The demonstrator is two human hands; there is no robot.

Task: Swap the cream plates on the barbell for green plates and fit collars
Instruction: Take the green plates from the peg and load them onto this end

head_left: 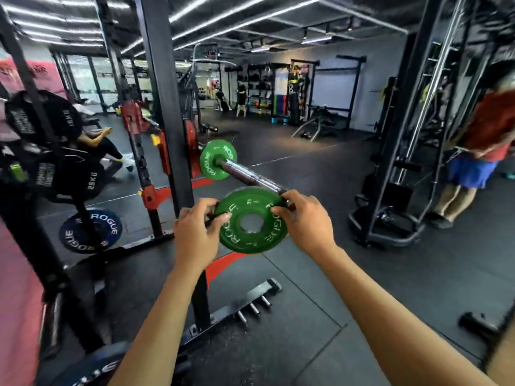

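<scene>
Gym floor (pixel 320 274) | both hands' fingers (pixel 220 218) clamped on green plate (pixel 252 220) | at barbell (pixel 245 174) end

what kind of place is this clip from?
A gym, almost certainly a weight room. A barbell carries a green plate beside a rack, both hands hold a second green plate at the sleeve's end, and black plates hang on storage pegs over a rubber floor.

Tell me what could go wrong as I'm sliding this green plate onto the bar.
The green plate is pinched only at its rim by your left hand and right hand, so it could slip. Its hole sits off the bar's sleeve, so it may jam. No collar is visible yet.
</scene>
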